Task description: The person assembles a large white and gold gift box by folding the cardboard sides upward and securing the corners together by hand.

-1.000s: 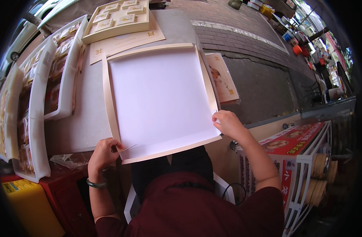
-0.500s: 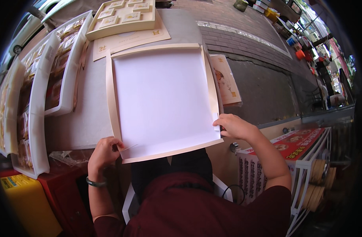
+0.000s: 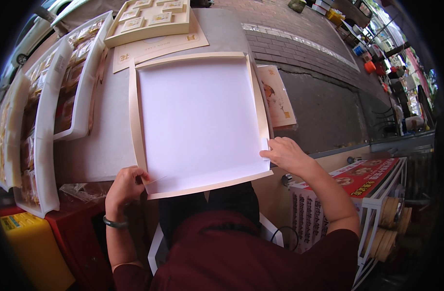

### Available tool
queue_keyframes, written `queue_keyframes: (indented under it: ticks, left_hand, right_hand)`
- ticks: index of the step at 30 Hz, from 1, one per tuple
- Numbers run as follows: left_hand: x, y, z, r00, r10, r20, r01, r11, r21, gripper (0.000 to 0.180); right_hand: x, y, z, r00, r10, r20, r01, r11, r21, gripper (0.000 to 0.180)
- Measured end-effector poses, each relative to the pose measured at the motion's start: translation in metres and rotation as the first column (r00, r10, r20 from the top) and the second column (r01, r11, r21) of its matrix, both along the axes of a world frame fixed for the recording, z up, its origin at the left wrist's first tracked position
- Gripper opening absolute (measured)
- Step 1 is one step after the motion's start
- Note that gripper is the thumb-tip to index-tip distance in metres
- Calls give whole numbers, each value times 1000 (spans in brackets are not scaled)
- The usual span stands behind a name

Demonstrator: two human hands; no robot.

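Note:
A large square cream box lid (image 3: 200, 119) with a white inside lies open side up on the grey table (image 3: 108, 150), its near edge over the table's front. My left hand (image 3: 126, 183) pinches the near left corner of the lid. My right hand (image 3: 285, 154) holds the near right corner, fingers on the rim. A green band sits on my left wrist.
White trays (image 3: 62, 97) of packed goods line the left side. A cream compartment tray (image 3: 151, 17) on flat card sheets lies at the far end. A printed leaflet (image 3: 276, 97) sits right of the lid. A yellow box (image 3: 33, 247) and a red-topped rack (image 3: 367, 179) stand below.
My right hand slid from the lid's near edge round to its right rim. The lid shifted slightly. My left hand stayed on its corner.

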State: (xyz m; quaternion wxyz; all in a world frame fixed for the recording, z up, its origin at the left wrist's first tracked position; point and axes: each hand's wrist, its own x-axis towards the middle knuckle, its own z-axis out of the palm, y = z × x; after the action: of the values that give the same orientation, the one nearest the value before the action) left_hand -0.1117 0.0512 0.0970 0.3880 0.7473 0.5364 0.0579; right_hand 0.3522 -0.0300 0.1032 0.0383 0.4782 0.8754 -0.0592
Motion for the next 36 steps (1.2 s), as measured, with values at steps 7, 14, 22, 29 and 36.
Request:
queue_keyframes:
  ticks: [7,14,22,29,36]
  left_hand:
    - [-3,-1,-2,1000,-19,-5,19,1000,14,17]
    - [-6,0,-7,999,-21,38,21,1000,3,17]
    - [-10,-2,-11,996,-38,84,33,997,66,18]
    - [-11,-2,-15,992,-30,119,22,997,70,19]
    - [-9,-1,-12,993,-29,115,23,998,57,19]
  right_hand:
    - [-5,-5,3,994,-69,-90,68,998,-14,14]
    - [-16,-15,-5,872,-419,-254,442,896,37,17]
    - [-22,18,-17,720,-694,25,688,718,107,14]
    - [-25,8,-49,873,-470,131,410,852,326,6]
    - [-28,0,-56,914,-381,138,306,873,380,7]
